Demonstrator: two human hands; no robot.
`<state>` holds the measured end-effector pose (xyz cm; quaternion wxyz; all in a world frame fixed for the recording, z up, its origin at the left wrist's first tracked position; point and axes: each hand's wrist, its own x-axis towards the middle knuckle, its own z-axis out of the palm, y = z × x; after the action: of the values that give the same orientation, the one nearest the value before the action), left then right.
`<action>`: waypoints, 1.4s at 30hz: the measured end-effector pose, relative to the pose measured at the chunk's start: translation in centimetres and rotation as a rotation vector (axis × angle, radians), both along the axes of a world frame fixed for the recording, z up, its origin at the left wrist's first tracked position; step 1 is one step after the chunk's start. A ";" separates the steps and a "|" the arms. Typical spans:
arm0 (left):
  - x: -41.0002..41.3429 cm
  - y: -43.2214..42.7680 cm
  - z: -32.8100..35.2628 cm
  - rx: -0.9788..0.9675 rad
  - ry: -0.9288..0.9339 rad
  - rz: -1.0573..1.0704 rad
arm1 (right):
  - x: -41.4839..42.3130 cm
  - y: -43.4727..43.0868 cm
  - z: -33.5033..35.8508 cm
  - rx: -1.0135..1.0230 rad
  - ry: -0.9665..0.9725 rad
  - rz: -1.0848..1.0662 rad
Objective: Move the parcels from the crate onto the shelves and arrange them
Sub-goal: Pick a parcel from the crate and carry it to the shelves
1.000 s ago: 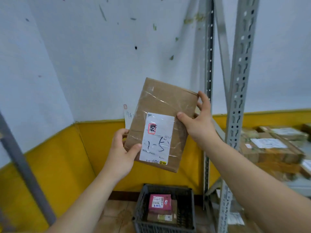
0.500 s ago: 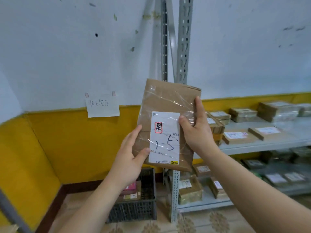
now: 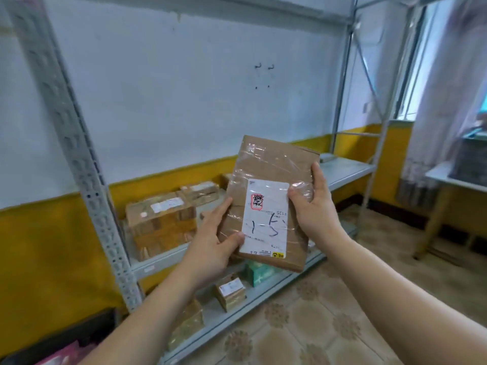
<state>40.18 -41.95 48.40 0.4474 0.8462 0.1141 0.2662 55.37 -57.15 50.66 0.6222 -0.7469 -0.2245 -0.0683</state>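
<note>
A: Nearest first. What are the grips doing?

B: Two bare forearms come in from the bottom edge. Left grip [image 3: 213,241] holds the parcel [image 3: 271,164] at its lower left edge, thumb on the front beside the label [image 3: 266,219], fingers along the side. Right grip [image 3: 313,206] holds the right edge, thumb on the front by the label's top corner, index finger straight up the side.

A: So where's the parcel?

B: In the air betw. both grips, upright w/ a slight tilt, in front of the shelves [image 3: 147,264]. It's flat, brown & taped over. The white label has a red stamp & a handwritten "1-5" (the fine print is too small to read).

A: Behind it?

B: Grey metal racking w/ a perforated upright [image 3: 79,154] at left. The mid shelf carries taped cardboard boxes [image 3: 160,219]. On the lower shelf are a small labelled box [image 3: 232,289] & a green box [image 3: 259,272]. A dark crate [image 3: 66,335] sits bottom left, blurred. Far right there's a bench [image 3: 453,180] by a curtain [image 3: 448,88]. The wall's white over yellow.
</note>
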 end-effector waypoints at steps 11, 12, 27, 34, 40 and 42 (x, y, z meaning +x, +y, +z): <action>19.0 -10.5 -1.7 -0.131 0.053 -0.279 | 14.8 -15.0 -1.4 0.020 0.090 -0.193; 20.3 -10.6 -2.0 -0.139 0.060 -0.295 | 16.0 -15.2 -1.9 0.019 0.099 -0.204; 43.7 -3.9 -2.9 -0.032 0.084 -0.323 | 38.3 -9.3 -3.0 -0.039 0.145 -0.298; 53.1 -4.2 -4.2 -0.036 0.144 -0.374 | 47.5 -9.9 -5.1 -0.036 0.210 -0.312; 62.4 -6.6 -5.7 0.041 0.173 -0.322 | 56.5 -12.6 -6.8 -0.034 0.229 -0.269; 65.8 -8.1 -6.2 0.030 0.181 -0.314 | 59.9 -14.0 -7.2 -0.034 0.242 -0.241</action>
<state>105.96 -50.03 42.17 0.4586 0.8807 0.0161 0.1175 115.30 -71.19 43.42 0.6191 -0.7817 -0.0581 -0.0482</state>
